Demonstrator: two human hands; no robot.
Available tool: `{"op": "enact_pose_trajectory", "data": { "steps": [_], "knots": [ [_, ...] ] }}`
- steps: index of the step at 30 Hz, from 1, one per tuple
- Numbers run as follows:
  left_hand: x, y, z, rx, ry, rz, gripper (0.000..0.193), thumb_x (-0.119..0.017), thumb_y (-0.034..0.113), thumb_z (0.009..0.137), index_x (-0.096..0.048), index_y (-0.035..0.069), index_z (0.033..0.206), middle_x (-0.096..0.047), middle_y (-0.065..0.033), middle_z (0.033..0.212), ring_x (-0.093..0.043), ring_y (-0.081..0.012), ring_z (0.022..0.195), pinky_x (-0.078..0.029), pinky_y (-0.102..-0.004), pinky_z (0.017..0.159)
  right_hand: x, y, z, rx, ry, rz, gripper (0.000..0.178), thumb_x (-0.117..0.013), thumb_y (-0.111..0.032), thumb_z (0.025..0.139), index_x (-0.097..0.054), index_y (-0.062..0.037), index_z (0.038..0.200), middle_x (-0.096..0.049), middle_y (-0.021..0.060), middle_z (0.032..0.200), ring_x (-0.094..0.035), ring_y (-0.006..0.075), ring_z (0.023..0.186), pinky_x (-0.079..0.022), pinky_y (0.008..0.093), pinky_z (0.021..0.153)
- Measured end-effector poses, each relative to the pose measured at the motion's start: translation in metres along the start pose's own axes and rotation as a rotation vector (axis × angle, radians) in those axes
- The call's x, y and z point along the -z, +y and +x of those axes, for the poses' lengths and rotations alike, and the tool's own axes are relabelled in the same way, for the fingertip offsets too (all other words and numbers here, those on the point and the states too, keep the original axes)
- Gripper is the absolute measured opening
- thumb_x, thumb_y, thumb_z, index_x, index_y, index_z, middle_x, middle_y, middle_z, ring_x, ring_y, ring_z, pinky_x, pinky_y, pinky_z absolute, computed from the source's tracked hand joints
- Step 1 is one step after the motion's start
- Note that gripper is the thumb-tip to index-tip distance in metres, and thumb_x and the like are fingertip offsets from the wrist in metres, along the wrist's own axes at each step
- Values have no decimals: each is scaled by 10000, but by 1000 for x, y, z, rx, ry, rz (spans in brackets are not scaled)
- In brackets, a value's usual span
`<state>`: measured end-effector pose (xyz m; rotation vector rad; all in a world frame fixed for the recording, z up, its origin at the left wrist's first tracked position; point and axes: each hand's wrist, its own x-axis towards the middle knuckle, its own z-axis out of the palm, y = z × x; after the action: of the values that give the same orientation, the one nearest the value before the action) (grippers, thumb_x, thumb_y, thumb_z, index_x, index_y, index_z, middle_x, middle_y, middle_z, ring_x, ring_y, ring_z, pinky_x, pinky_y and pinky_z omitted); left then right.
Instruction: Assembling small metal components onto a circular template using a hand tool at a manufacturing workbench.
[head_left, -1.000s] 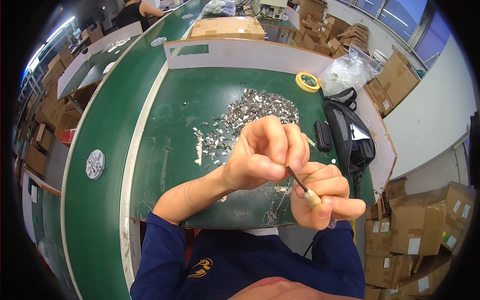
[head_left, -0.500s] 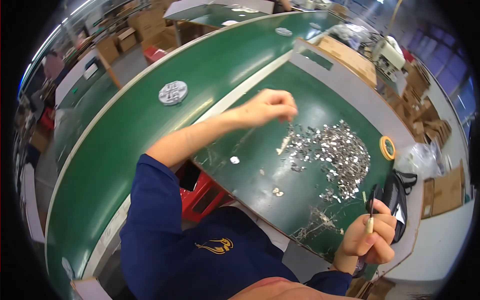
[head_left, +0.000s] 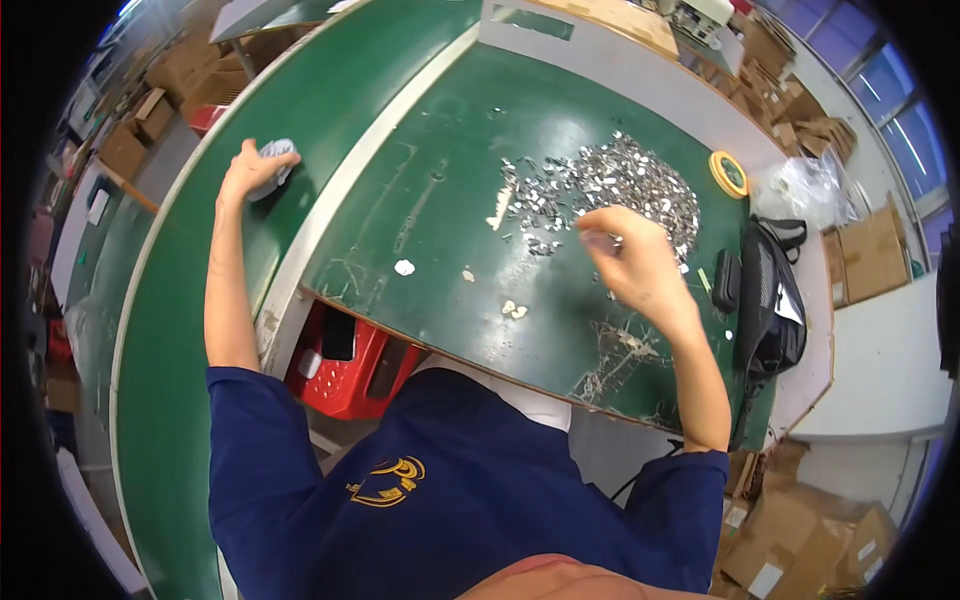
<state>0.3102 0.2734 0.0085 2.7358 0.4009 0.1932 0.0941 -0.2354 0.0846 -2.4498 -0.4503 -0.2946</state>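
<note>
Clearly, the two hands are well apart. The left hand (head_left: 247,172) reaches far out to the left, its thumb and fingers closed about a pale grey round piece (head_left: 272,172) over the long green strip (head_left: 165,330); the hand covers part of the piece, and whether its underside touches the strip cannot be told. The right hand (head_left: 637,265) is over the table, its fingers bent and partly blurred, just on the near side of a heap of small shiny metal pieces (head_left: 645,180); whether it holds anything cannot be told.

The heap lies loose toward the far right of the green tabletop (head_left: 390,310), with stray pieces spread to its left. A few white scraps (head_left: 404,267) lie nearer the person. Along the table's right side are a yellow roll of tape (head_left: 729,174), a clear plastic bag (head_left: 805,190), a small black case (head_left: 726,282) and a larger black bag (head_left: 768,325).

A pale rail (head_left: 335,190) runs between strip and tabletop. Below the near edge stands a red stool (head_left: 348,382), and cardboard boxes (head_left: 790,540) are piled at lower right.
</note>
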Motion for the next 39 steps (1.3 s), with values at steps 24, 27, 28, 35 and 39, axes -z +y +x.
{"op": "enact_pose_trajectory", "data": {
  "steps": [24,27,28,35,39],
  "knots": [
    [-55,199,-291,-1126,-687,-686,832,-838,219,664,-438,43,1372,-378,-185,1418,-385,-371,1295,-375,-434,1061,0,-4,-55,-549,-109,493,138,-706,-24,841,-691,0,976,-701,33,852,-555,9,618,-415,180,503],
    [-50,198,-294,-1128,-679,-689,773,-838,223,676,-478,47,1337,-411,-171,1386,-406,-355,1267,-391,-419,1038,-1,-1,-66,-453,-120,513,132,-708,-6,832,-701,6,963,-703,41,850,-521,-1,578,-372,174,473],
    [-46,199,-295,-1114,-674,-710,710,-831,212,689,-516,54,1305,-436,-160,1364,-424,-343,1245,-405,-408,1018,-2,1,-70,-342,-121,478,128,-710,3,826,-708,5,954,-705,46,854,-500,-5,560,-350,175,462],
    [-64,203,-295,-1062,-609,-832,283,-755,89,775,-688,85,1050,-566,-84,1221,-505,-260,1105,-457,-327,864,-5,-14,-72,-320,-168,412,132,-726,-12,805,-723,-15,937,-705,75,828,-631,94,680,-463,229,576],
    [-66,206,-297,-968,-600,-918,154,-719,38,803,-723,88,949,-602,-54,1160,-525,-225,1047,-456,-300,800,-10,-14,-68,-306,-169,424,137,-724,0,802,-724,-17,938,-699,85,841,-654,129,724,-483,251,602]
  ]
}}
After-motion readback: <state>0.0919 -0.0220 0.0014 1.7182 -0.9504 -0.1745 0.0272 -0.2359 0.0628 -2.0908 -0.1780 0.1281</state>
